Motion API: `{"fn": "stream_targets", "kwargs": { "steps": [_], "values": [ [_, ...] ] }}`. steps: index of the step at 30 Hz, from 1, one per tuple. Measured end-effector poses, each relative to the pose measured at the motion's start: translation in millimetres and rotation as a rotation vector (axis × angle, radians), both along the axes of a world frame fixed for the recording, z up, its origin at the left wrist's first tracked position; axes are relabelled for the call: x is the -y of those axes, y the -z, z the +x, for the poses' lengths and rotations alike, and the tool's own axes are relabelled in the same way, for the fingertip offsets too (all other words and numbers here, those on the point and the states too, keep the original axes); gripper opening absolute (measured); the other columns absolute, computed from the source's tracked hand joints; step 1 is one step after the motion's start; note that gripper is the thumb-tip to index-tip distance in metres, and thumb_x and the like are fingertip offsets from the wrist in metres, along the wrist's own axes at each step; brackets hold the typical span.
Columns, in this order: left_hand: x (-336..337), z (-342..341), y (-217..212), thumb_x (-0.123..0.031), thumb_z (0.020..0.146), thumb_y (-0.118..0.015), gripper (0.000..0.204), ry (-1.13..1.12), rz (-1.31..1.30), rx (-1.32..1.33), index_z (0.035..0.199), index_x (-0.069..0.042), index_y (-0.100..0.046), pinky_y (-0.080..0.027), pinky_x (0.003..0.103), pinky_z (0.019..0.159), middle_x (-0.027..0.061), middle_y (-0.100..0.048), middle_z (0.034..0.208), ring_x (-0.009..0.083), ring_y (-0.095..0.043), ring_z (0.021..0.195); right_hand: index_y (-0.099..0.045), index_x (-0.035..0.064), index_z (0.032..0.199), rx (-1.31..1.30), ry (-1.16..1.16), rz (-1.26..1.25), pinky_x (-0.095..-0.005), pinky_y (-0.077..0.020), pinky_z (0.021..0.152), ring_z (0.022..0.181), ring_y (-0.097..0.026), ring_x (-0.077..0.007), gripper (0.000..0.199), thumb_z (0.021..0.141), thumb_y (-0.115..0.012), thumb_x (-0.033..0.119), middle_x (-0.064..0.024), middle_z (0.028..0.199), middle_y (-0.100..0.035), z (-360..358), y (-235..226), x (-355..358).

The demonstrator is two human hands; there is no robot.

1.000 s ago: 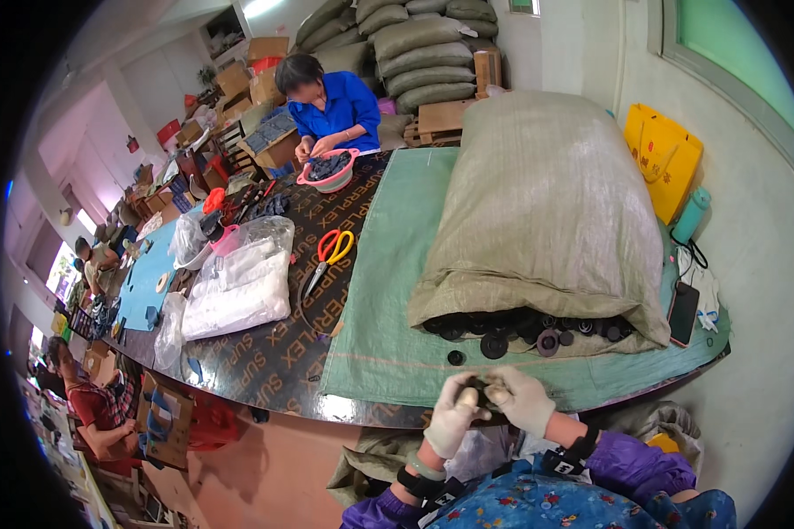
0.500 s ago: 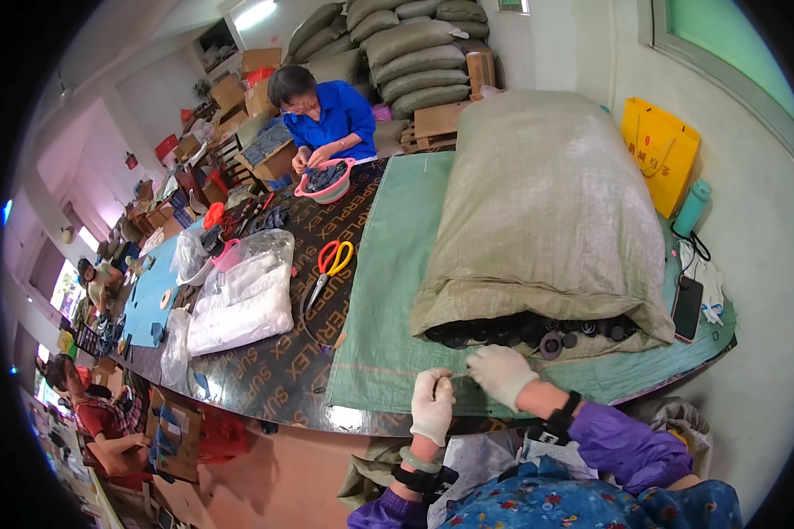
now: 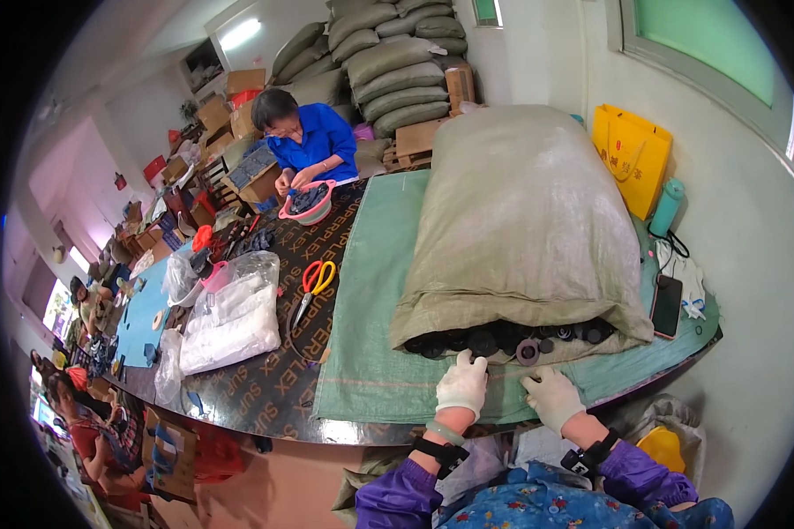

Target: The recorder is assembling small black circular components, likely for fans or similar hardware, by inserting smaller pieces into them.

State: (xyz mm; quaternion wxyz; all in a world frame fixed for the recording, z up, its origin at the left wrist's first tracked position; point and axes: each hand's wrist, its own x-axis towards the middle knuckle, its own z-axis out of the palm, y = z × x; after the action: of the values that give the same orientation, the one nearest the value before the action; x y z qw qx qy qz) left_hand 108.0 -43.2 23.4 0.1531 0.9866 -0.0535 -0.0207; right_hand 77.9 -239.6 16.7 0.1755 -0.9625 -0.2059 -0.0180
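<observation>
A big grey-green woven sack lies on a green sheet on the table, its open mouth toward me. Several dark round parts spill from that mouth. My left hand, in a white glove, reaches up to the sack's mouth and touches the dark parts. My right hand, also gloved in white, rests on the green sheet just below the parts near a ring-shaped one. Whether either hand holds a part is hidden by the fingers.
Scissors with red and yellow handles and clear plastic bags lie to the left. A phone, a teal bottle and a yellow bag are at the right. A person in blue works with a pink basin at the far end.
My hands were together at the table's edge; they have parted and moved forward to the sack's mouth. The camera view has shifted a little closer.
</observation>
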Motion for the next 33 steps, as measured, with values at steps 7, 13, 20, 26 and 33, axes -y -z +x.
{"fn": "stream_targets", "kwargs": {
  "steps": [7, 13, 20, 26, 33],
  "values": [
    [-14, -29, -2, -0.019, 0.083, -0.063, 0.018, -0.034, -0.275, 0.192, 0.099, -0.011, -0.062, -0.05, 0.041, 0.071, 0.0116, -0.057, 0.095, 0.0319, -0.061, 0.086, -0.059, 0.0115, 0.104, -0.089, 0.047, 0.215, -0.0432, -0.0488, 0.076, 0.093, -0.057, -0.0328, 0.027, 0.079, -0.064, 0.02, -0.0124, 0.104, -0.055, -10, 7, 0],
    [-9, -53, 5, -0.013, 0.087, -0.063, 0.01, -0.164, -1.001, 0.002, 0.09, -0.004, -0.06, -0.047, 0.028, 0.06, 0.0062, -0.061, 0.076, 0.0142, -0.059, 0.069, -0.059, 0.0133, 0.109, -0.018, -0.091, 0.455, -0.0402, -0.0496, 0.077, 0.095, -0.058, -0.0316, 0.031, 0.08, -0.064, 0.023, -0.0111, 0.104, -0.057, -30, -34, -24],
    [7, -73, -23, -0.015, 0.092, -0.057, 0.029, -0.129, -1.722, -0.498, 0.115, 0.0, -0.047, -0.047, 0.026, 0.064, 0.0121, -0.06, 0.094, 0.0147, -0.056, 0.074, -0.061, 0.0113, 0.108, -0.148, -0.218, 0.481, -0.0373, -0.0503, 0.074, 0.088, -0.059, -0.0294, 0.028, 0.081, -0.062, 0.021, -0.0112, 0.097, -0.061, -24, -37, -18],
    [12, -71, 2, -0.023, 0.087, -0.066, 0.046, 0.194, -1.006, 0.073, 0.125, -0.002, -0.048, -0.048, 0.03, 0.08, 0.0097, -0.057, 0.107, 0.0192, -0.057, 0.093, -0.06, 0.0047, 0.11, -0.344, 0.074, 0.87, -0.0322, -0.051, 0.073, 0.08, -0.064, -0.0259, 0.024, 0.09, -0.055, 0.018, -0.0144, 0.096, -0.064, -32, -20, -18],
    [8, -73, -13, -0.029, 0.082, -0.071, 0.052, -0.133, -1.636, -0.568, 0.123, -0.003, -0.051, -0.046, 0.032, 0.082, 0.0104, -0.058, 0.106, 0.0212, -0.056, 0.093, -0.059, 0.0037, 0.106, -0.194, 0.061, 0.753, -0.0327, -0.0503, 0.074, 0.083, -0.064, -0.0268, 0.029, 0.094, -0.051, 0.029, -0.0161, 0.094, -0.063, -37, -28, -18]
  ]
}}
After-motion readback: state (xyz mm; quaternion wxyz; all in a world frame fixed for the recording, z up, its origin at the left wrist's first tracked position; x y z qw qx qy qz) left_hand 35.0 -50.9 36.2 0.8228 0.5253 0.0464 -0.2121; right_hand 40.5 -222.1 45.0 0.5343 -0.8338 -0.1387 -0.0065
